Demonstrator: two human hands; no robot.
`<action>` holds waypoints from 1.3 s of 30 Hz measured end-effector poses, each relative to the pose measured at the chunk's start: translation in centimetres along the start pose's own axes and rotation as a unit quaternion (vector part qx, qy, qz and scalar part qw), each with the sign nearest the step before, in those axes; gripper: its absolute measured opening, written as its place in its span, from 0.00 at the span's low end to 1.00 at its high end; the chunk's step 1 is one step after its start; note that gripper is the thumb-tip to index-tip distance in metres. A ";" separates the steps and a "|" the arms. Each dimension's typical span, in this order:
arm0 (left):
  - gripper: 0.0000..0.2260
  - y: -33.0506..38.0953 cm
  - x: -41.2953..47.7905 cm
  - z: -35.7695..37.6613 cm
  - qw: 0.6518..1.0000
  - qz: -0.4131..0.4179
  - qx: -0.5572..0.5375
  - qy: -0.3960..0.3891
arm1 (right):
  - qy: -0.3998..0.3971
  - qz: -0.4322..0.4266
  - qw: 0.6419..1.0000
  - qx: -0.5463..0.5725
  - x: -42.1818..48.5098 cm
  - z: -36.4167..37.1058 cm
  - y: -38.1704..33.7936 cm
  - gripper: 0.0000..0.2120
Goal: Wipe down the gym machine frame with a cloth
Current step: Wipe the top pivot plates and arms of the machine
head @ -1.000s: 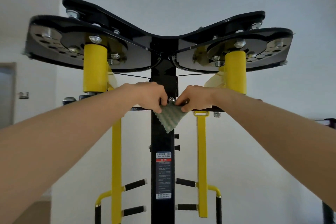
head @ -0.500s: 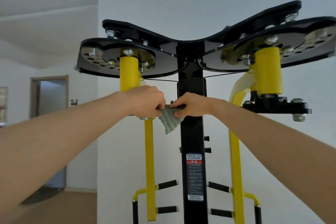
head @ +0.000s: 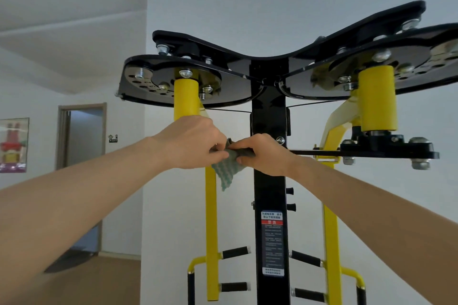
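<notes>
A green ribbed cloth (head: 228,168) hangs between my two hands, just left of the machine's black centre post (head: 270,181). My left hand (head: 190,143) pinches the cloth's left top edge. My right hand (head: 262,153) grips the cloth where it wraps a thin black horizontal bar (head: 312,152), in front of the post. Yellow swing arms (head: 211,218) hang on both sides under black pulley plates (head: 188,82). The bar's left part is hidden behind my hands.
Black foam handles (head: 235,252) stick out from the yellow arms low down. A bolted black bracket (head: 389,148) juts out at right. A doorway (head: 81,171) and a wall poster (head: 13,145) lie at left, over a wooden floor (head: 94,282).
The view has swung left, so the machine sits further right in the frame. Both hands stay on the cloth and have slid with it from the post's front to its left side.
</notes>
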State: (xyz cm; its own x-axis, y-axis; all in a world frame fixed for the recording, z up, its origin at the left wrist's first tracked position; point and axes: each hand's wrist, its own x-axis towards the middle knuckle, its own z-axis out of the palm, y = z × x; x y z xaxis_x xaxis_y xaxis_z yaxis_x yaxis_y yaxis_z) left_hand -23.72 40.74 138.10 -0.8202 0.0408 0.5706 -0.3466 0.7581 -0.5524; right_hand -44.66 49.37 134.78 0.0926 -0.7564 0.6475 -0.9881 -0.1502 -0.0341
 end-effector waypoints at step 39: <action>0.13 0.2 18.4 8.4 0.656 -0.454 -0.587 0.139 | 0.342 0.438 0.831 -0.004 4.0 -7.5 7.2 0.10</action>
State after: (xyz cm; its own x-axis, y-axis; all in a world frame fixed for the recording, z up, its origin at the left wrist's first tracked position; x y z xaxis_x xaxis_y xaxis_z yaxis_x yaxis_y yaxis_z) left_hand -42.73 36.18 143.42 -0.3470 -0.7810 0.5192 0.0875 0.5242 0.8471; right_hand -52.30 49.98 142.82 -0.7519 -0.0345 0.6584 -0.6405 0.2748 -0.7171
